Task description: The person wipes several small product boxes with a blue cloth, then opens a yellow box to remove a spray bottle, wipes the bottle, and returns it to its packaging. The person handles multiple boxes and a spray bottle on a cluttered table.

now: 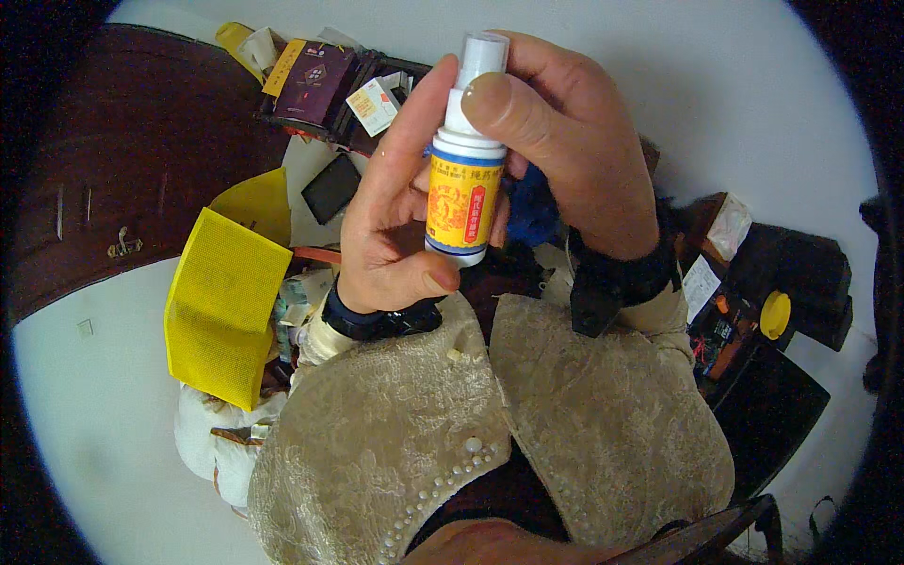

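Note:
A small spray bottle (462,194) with a yellow, blue-edged label that bears writing stands nearly upright, slightly tilted, before my chest. My left hand (395,212) holds its body, the thumb at the base and a finger stretched up along its side. My right hand (579,134) grips the top, its thumb pressed against the white neck and fingers behind. A clear cap (484,53) covers the white nozzle between the right fingers. Some fingers of both hands are hidden behind the bottle.
Dark wooden furniture (155,155) fills the left. A purple box (314,81) and a white carton (373,106) lie beyond my left hand. A yellow mesh-textured sheet (222,304) is left of my arm. At right are a yellow round lid (775,315) and a paper slip (700,284).

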Available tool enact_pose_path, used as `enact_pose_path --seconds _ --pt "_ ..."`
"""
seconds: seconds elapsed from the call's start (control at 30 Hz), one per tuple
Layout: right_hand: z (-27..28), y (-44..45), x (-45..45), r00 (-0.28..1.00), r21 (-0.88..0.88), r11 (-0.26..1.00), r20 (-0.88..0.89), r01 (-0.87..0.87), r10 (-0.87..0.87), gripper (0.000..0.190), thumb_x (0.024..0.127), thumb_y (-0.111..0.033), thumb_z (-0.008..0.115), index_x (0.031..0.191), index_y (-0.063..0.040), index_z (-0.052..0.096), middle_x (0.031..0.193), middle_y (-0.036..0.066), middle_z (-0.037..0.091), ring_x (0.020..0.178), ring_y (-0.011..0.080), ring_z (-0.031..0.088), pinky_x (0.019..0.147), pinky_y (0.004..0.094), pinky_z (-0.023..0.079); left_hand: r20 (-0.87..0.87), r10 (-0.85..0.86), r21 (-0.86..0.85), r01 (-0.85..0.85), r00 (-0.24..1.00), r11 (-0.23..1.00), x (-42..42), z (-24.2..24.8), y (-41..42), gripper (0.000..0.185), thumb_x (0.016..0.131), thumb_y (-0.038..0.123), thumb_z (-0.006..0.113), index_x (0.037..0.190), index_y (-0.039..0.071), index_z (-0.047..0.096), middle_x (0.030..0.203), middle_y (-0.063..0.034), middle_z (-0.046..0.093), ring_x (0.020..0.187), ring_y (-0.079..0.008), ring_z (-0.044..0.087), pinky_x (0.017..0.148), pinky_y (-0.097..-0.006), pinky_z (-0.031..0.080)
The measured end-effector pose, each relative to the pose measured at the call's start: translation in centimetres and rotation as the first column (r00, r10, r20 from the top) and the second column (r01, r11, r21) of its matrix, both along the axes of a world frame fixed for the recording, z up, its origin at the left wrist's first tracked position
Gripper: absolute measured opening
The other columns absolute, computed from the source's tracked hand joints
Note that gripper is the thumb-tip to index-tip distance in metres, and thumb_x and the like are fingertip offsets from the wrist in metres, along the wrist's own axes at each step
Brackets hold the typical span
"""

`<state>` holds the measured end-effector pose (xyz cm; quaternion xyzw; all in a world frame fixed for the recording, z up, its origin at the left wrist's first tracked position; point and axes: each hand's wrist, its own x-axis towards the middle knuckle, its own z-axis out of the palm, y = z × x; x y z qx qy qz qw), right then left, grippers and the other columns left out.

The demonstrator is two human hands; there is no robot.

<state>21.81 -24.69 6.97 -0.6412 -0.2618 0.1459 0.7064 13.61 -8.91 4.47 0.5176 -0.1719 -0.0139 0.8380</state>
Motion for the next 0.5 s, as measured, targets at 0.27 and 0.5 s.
enact_pose_path --seconds 0.27,0.5 --pt "-0.2 0.4 -0.2 1.000 0.017 1.000 0.001 0.024 -0.024 0.041 0.096 -0.041 0.059 0.109 -0.003 0.064 0.083 -0.003 0.060 0.067 0.0025 0.048 0.056 0.0190 0.039 0.106 0.160 0.059 -0.167 0.981 0.984 0.0 -0.5 -0.7 0.128 0.066 0.042 0.091 0.153 -0.008 0.010 0.151 -0.0280 0.033 0.137 -0.0349 0.042 0.113 -0.0422 0.033" --pt "0.3 0.5 0.0 0.996 0.018 0.996 0.038 -0.084 0.083 0.041 0.097 -0.038 0.057 0.114 -0.001 0.063 0.084 -0.003 0.061 0.067 0.0024 0.048 0.056 0.0188 0.039 0.359 0.046 0.147 -0.106 0.932 0.983 1.0 -1.2 0.6 0.123 0.069 0.034 0.090 0.153 -0.009 0.009 0.152 -0.0284 0.032 0.138 -0.0355 0.041 0.115 -0.0438 0.030"
